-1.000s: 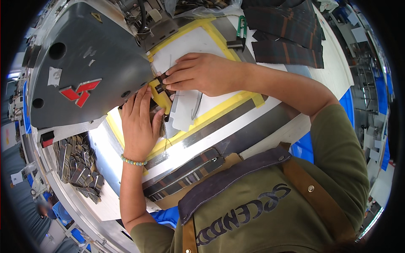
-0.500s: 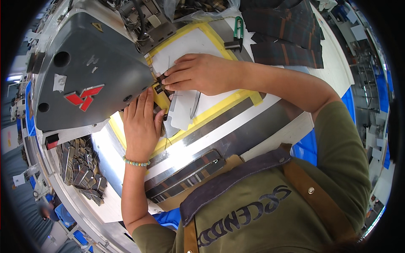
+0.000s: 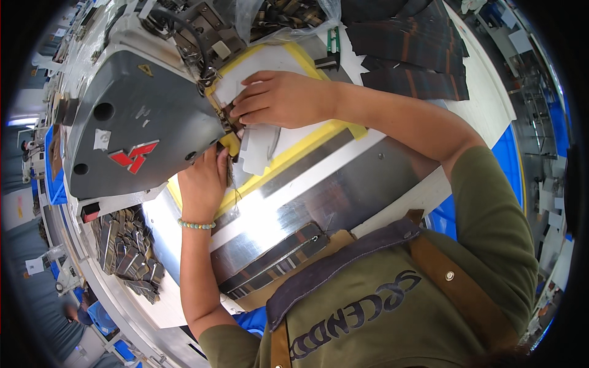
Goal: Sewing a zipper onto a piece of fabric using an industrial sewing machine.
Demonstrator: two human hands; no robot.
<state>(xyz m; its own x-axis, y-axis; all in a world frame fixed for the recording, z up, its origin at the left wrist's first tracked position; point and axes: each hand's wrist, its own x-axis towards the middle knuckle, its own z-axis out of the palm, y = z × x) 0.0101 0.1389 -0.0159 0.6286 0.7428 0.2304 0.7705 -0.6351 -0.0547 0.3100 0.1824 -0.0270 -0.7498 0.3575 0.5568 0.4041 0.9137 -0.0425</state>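
Both hands work at the nose of a grey sewing machine (image 3: 144, 122). My right hand (image 3: 279, 101) reaches in from the right, its fingertips closed down on a small dark plaid fabric piece (image 3: 228, 113) near the needle area. Stretched fingers of my left hand (image 3: 201, 187) lie along the machine's lower edge; their tips are partly hidden by it. The left thumb rests beside a yellow plate (image 3: 230, 143). Loose threads (image 3: 236, 199) trail below that thumb. A whitish translucent sheet (image 3: 256, 153) lies beneath my right hand on a white, yellow-taped work surface (image 3: 300, 144).
Small plaid pieces are heaped (image 3: 129, 251) at the left. Larger dark plaid panels (image 3: 411, 52) lie at the far right, beside a green-handled tool (image 3: 333, 42). A plastic bag (image 3: 288, 15) of pieces stands behind. Plaid strips (image 3: 276, 257) lie near my apron.
The view has shifted slightly. My right hand has moved up and left relative to the machine. My left fingertips are further hidden by the machine, with the thumb drawn closer to them.
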